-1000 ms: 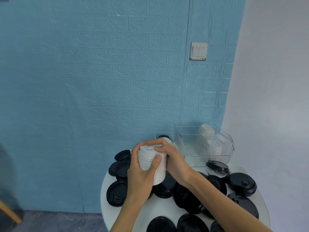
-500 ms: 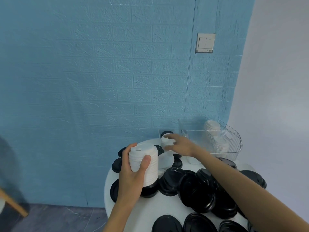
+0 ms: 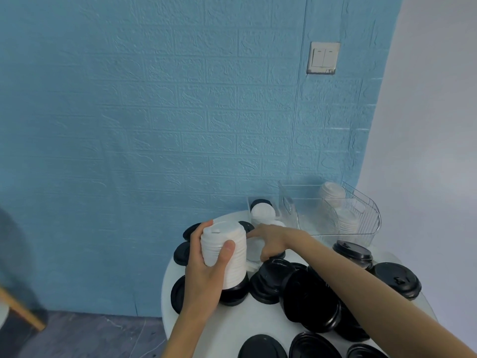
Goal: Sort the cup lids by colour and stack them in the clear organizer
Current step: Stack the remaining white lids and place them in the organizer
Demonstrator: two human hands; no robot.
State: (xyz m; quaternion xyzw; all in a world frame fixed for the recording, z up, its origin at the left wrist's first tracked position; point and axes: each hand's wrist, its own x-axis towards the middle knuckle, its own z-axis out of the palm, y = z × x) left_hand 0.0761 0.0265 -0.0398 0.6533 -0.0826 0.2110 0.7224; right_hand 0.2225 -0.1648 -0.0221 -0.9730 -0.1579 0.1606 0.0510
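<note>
Over the round white table, your left hand grips the tall stack of white plastic cup lids; your right hand, fingers curled, reaches behind it, contact unclear, near the clear plastic organizer.

Left hand is gripping a white lid stack above the round table. Right hand is reaching behind the stack, fingers partly hidden. Black lids are lying scattered; white lids are sitting in the organizer by the blue wall.
</note>
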